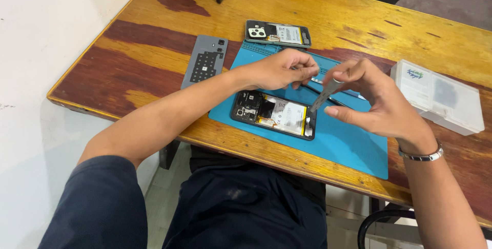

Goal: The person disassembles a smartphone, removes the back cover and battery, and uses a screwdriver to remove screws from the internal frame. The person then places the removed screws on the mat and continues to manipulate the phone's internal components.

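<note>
On the left part of the wooden table [154,11] lies a grey back cover [206,60], flat, with a dark grid pattern on it. It is just beside the left edge of the blue work mat [353,146], and I cannot tell if they touch.

The left hand [279,68] hovers over the far part of the mat. Its fingers are curled together, and the fingertips pinch something small and thin near the right hand; what it is, I cannot tell.

Below this hand, on the near part of the mat, lies an opened phone [274,115] with the inside facing up: a dark board at its left end and a white battery with a yellow edge to the right. A second opened phone [278,34] lies far from the person, at the far edge of the mat, partly on the wood.

The right hand [376,103] is above the right part of the mat. Its thumb and fingers are closed on a thin grey tool [325,94], which points down and left toward the right end of the near phone. On the wrist is a metal bracelet [421,154].

At the right side, on the wood and apart from the mat, stands a white plastic box [438,96] with its lid closed.
</note>
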